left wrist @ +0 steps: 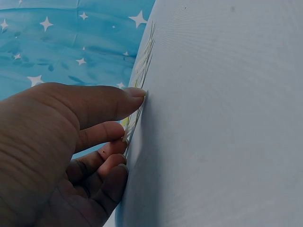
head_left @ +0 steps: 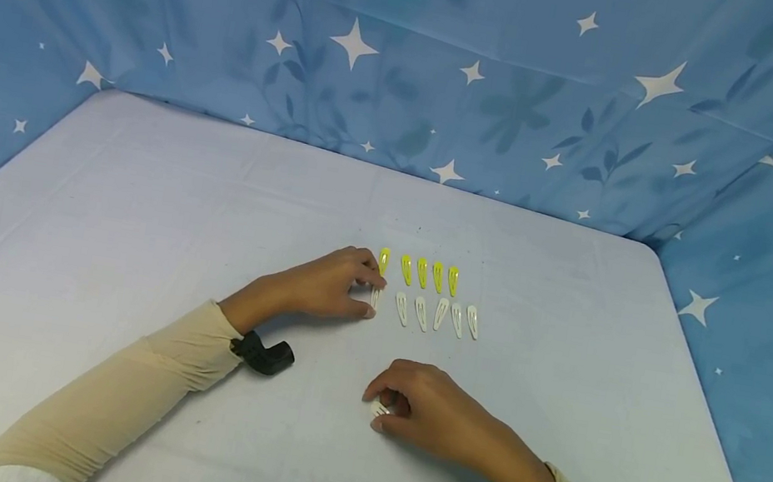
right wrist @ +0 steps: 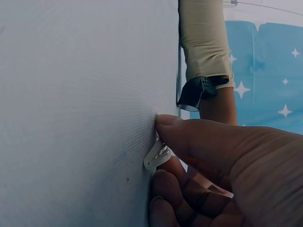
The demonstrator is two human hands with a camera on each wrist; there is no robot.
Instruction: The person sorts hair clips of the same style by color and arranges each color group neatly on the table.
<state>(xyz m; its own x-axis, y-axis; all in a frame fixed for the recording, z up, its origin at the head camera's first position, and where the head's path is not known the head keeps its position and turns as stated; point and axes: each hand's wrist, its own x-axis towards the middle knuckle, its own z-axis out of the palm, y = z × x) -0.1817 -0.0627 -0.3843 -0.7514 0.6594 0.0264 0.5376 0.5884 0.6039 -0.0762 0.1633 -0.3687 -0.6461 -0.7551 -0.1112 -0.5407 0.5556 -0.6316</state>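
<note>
At the left end of a row of white snap hair clips (head_left: 420,313), my left hand (head_left: 328,284) pinches one white hair clip (head_left: 375,298) lengthwise, thumb at its near end and a finger at its far end. The clip lies on the table. Nearer to me, my right hand (head_left: 438,414) holds white hair clips (head_left: 380,410) between thumb and fingers, low at the table surface. The right wrist view shows these clips (right wrist: 154,157) bunched together; how many cannot be told. Beyond the white row lies a row of yellow hair clips (head_left: 422,273), the leftmost just past my left fingers.
A white-covered table (head_left: 585,374) spreads out on all sides of the clips. Blue curtain cloth (head_left: 410,93) with white stars hangs behind it and along both sides. A black wrist device (head_left: 269,357) is strapped on each arm.
</note>
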